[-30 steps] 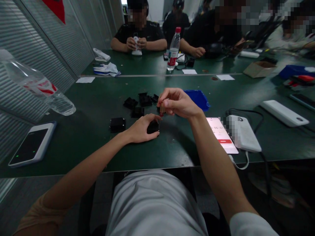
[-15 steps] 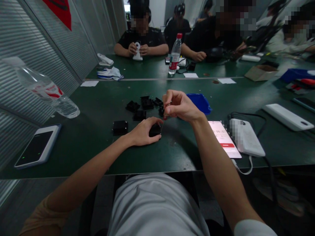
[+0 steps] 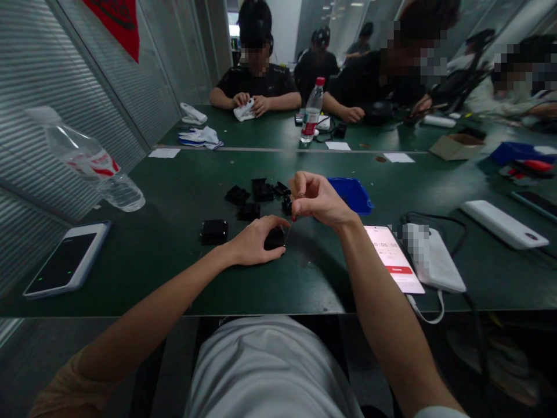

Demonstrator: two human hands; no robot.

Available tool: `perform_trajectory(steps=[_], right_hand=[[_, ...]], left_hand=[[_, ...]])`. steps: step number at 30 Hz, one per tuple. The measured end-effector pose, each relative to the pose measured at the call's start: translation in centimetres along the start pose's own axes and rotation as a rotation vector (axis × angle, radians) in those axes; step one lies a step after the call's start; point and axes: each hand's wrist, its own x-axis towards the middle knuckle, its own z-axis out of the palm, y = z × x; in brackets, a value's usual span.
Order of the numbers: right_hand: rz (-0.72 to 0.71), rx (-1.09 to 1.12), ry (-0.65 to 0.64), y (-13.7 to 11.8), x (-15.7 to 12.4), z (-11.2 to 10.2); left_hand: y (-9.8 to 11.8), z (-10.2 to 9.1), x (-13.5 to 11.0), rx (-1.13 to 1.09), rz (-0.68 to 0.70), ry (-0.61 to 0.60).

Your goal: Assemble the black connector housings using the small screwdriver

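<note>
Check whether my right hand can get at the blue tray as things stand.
Probably yes: the blue tray lies just beyond your right hand, and nothing visible stands between them. The hand is holding a thin tool, though, so that might need putting down first.

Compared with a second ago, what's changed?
The screwdriver in the right hand leans further right; the white object held by a co-worker opposite has tipped from upright. Nothing visibly released. The left hand still holds the black case; the loose black parts stayed put.
</note>
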Motion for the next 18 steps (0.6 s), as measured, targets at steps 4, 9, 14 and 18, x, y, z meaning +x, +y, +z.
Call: perform_trajectory(steps=[4, 9, 14, 18], right_hand=[[0.015, -0.002, -0.004, -0.07, 0.01, 0.04], [0.025, -0.003, 0.006, -0.23, -0.03, 0.02], [0.022, 0.001, -0.006, -0.29, -0.05, -0.03], [0.019, -0.013, -0.003, -0.39, -0.06, -0.09]], left_hand=[[-0.07, 0.04, -0.01, 0.005, 0.005, -0.001], [-0.02, -0.04, 0.00, 0.012, -0.009, -0.011], [0.04, -0.08, -0.02, 0.015, -0.012, -0.006], [0.07, -0.05, 0.00, 0.009, -0.016, 0.000]])
